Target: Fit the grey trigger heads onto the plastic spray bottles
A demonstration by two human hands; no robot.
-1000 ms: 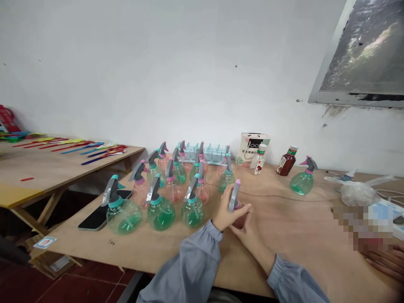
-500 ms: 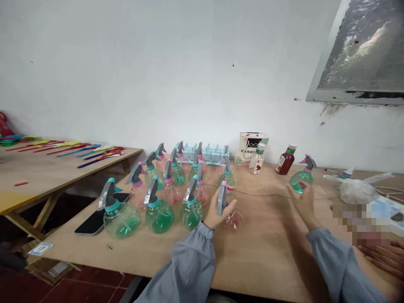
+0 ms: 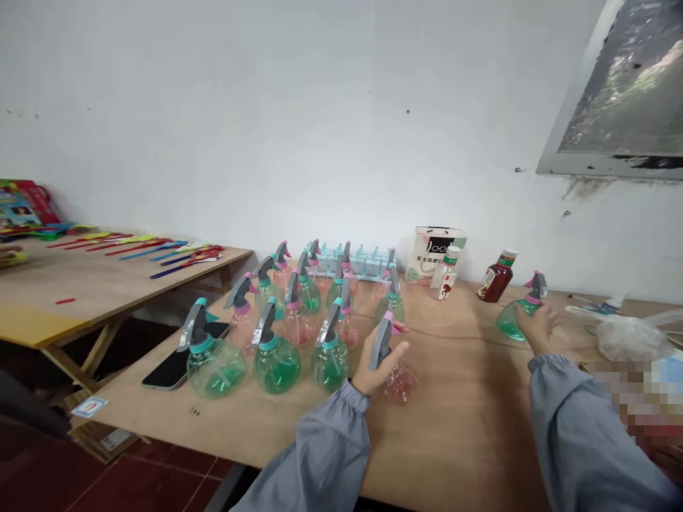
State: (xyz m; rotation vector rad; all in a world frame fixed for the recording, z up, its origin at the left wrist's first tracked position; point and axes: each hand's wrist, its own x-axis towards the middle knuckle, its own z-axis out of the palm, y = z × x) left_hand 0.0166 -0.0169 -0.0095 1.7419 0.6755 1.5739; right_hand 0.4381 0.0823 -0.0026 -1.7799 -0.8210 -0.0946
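Near the middle of the table, my left hand (image 3: 376, 361) is closed around the neck of a pink spray bottle (image 3: 401, 384), below its grey trigger head. The bottle stands upright on or just over the tabletop; I cannot tell which. Further right, my right hand (image 3: 538, 327) is wrapped against the neck of a green spray bottle (image 3: 511, 321) with a pink and grey head; some fingers are hidden behind it. Left of my left hand stand several more spray bottles, among them a green one (image 3: 331, 364) close by and another green one (image 3: 276, 370).
At the back are a light-blue rack (image 3: 368, 264), a paper bag (image 3: 427, 256), a clear bottle (image 3: 447, 274) and a brown bottle (image 3: 496, 276). A phone (image 3: 165, 371) lies at left, a plastic bag (image 3: 632, 338) at right. Several scissors (image 3: 186, 263) cover a second table.
My right hand has moved forward and onto the green spray bottle, closing on its neck. My left hand keeps its hold on the pink one. The view has shifted slightly left.
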